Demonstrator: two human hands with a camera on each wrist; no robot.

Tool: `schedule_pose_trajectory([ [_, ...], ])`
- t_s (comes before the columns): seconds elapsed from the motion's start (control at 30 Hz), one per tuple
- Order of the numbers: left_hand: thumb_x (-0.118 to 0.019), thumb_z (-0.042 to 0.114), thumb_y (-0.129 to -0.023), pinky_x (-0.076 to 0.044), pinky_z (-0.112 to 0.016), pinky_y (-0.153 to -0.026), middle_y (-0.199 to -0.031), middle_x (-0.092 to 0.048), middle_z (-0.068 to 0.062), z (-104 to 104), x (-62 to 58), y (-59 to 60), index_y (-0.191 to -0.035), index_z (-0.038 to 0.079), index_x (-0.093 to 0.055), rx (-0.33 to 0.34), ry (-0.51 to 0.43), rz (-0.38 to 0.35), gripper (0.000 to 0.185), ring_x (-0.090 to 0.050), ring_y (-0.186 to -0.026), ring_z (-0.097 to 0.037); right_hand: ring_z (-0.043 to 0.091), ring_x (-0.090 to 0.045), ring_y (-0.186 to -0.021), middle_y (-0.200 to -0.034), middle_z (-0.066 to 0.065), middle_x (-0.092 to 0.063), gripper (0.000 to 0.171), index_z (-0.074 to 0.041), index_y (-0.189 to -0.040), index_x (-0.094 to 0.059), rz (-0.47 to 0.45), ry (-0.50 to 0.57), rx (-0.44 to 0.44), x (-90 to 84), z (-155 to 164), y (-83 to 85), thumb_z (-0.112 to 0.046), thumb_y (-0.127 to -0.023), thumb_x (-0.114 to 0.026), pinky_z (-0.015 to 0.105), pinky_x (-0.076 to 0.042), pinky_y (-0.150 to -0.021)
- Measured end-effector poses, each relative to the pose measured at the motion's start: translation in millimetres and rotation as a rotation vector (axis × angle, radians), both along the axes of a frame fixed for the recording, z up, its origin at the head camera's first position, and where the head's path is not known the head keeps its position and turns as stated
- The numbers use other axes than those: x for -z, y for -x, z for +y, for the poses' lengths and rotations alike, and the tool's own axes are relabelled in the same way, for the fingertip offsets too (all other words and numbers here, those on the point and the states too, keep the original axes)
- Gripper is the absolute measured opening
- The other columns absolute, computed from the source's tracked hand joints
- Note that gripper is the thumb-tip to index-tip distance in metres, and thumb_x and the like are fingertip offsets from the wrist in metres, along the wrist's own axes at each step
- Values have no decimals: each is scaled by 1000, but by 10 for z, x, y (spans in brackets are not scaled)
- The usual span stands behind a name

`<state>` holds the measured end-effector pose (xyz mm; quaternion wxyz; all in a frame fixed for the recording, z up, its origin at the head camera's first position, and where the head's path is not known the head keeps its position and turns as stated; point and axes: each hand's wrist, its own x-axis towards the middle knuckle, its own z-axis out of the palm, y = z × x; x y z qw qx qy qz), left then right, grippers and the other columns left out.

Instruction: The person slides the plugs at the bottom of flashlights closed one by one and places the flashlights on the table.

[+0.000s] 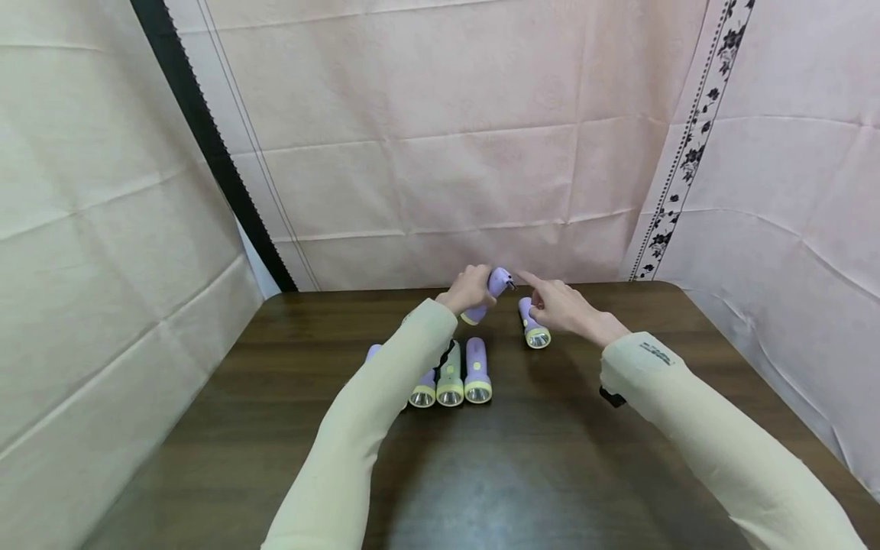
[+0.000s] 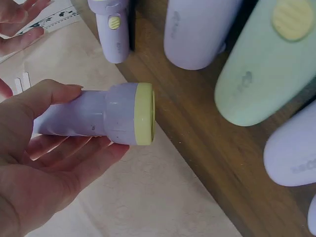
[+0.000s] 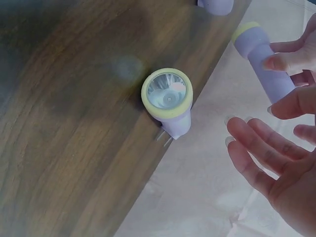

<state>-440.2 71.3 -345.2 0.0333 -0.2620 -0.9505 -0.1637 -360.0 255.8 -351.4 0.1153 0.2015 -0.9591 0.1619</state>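
My left hand [image 1: 470,289] grips a purple flashlight [image 1: 500,281] with a yellow rim above the table's far edge. In the left wrist view, its thumb and fingers wrap the barrel, the rim faces away from the palm, and two metal prongs stick out near the tail. My right hand [image 1: 567,307] hovers beside that tail with its index finger extended and the others loosely bent, holding nothing. Whether a fingertip touches the flashlight cannot be made out. Below the right hand, another purple flashlight [image 3: 168,96] lies on the table with its prongs folded out.
Nearer on the brown wooden table [image 1: 550,473], flashlights lie in a row, lenses toward me: a green one [image 1: 451,374], a purple one [image 1: 477,370] and others partly hidden by my left sleeve [image 1: 371,405]. Pale cloth [image 1: 440,183] hangs behind the table and at both sides.
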Motion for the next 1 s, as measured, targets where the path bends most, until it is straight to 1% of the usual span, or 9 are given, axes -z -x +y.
schedule_pose_trajectory([
  [0.17, -75, 14, -79, -52, -39, -85, -107, -66, -10, -22, 25, 16, -111, 5, -59, 44, -35, 0, 37, -63, -96, -26, 15, -54, -65, -84, 6, -65, 73, -15, -149, -35, -15, -1, -17, -1, -23, 22, -7, -80, -57, 29, -43, -57],
  [0.33, -75, 12, -79, -52, -39, -85, -108, -66, -11, -42, 42, 36, -114, 5, -59, 81, -80, 4, 40, -63, -97, -26, 16, -54, -68, -92, 9, -66, 73, -16, -149, -37, 1, -13, -16, -1, -41, 39, -9, -79, -57, 29, -42, -56],
  [0.5, -75, 12, -78, -50, -40, -88, -108, -67, -11, -89, 90, 52, -117, 5, -59, 110, -82, 26, 43, -63, -98, -26, 19, -53, -76, -92, 10, -62, 70, -16, -148, -39, 5, 2, -27, -4, -74, 26, -9, -81, -56, 30, -42, -60],
  [0.57, -76, 11, -77, -50, -40, -88, -107, -67, -11, -105, 84, 53, -117, 4, -59, 116, -96, 36, 44, -63, -97, -26, 20, -52, -78, -90, 8, -60, 70, -16, -148, -39, 10, 13, -33, -22, -92, 25, -8, -80, -56, 30, -42, -63],
  [0.7, -75, 10, -77, -52, -39, -85, -106, -67, -12, -119, 66, 42, -117, 3, -59, 125, -134, 32, 45, -64, -96, -26, 19, -52, -77, -91, 8, -59, 75, -17, -149, -37, -1, 35, -29, -59, -123, 31, -4, -77, -56, 29, -41, -62],
  [0.87, -74, 10, -79, -53, -36, -83, -107, -67, -12, -109, 63, -3, -119, 3, -58, 137, -138, 19, 44, -64, -95, -25, 19, -50, -76, -92, 7, -56, 78, -18, -150, -35, -33, 46, -10, -76, -135, 35, -4, -76, -55, 28, -38, -56],
  [1.0, -75, 9, -78, -53, -36, -83, -107, -67, -12, -95, 80, -48, -119, 3, -58, 154, -161, -2, 44, -64, -95, -25, 19, -48, -74, -89, 7, -57, 76, -13, -148, -37, -6, 74, -36, -52, -119, 25, -5, -75, -54, 27, -37, -57],
])
